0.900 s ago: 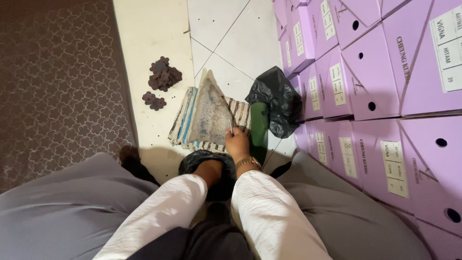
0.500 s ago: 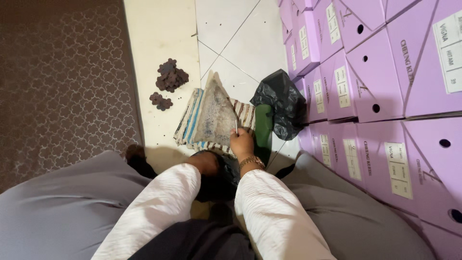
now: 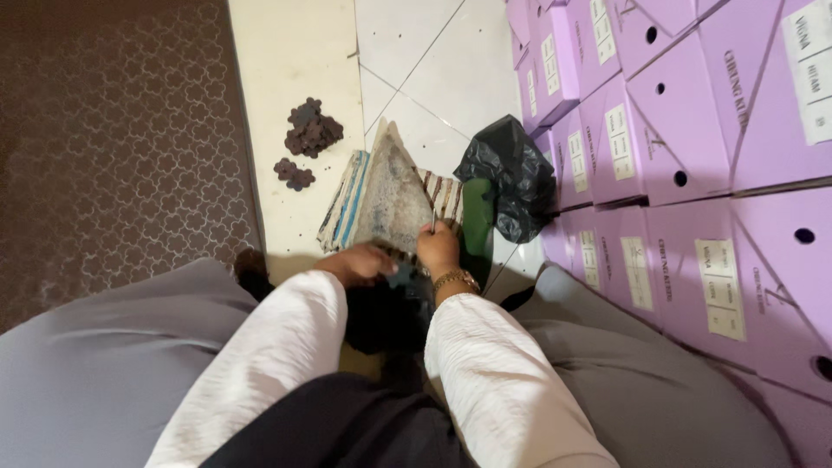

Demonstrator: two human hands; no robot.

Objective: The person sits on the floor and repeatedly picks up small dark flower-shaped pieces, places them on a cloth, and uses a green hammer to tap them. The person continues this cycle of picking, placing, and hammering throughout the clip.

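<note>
My right hand (image 3: 438, 251), with a gold bracelet on the wrist, grips a thin metal tool (image 3: 433, 221) that points up from the fist. My left hand (image 3: 357, 263) rests on a dark cloth piece (image 3: 394, 299) between my knees, fingers curled on it. Just beyond both hands a folded striped cloth (image 3: 390, 195) lies on the floor, with a grey worn triangle on top. White sleeves cover both forearms.
Two piles of small dark brown cut pieces (image 3: 308, 139) lie on the cream floor strip. A black plastic bag (image 3: 511, 186) and a green object (image 3: 477, 221) sit right of the cloth. Stacked purple boxes (image 3: 676, 147) wall the right side. A patterned brown carpet (image 3: 113, 139) lies left.
My left hand has come into view and settled on the dark cloth piece. My right hand stays at the cloth's near edge with the tool upright.
</note>
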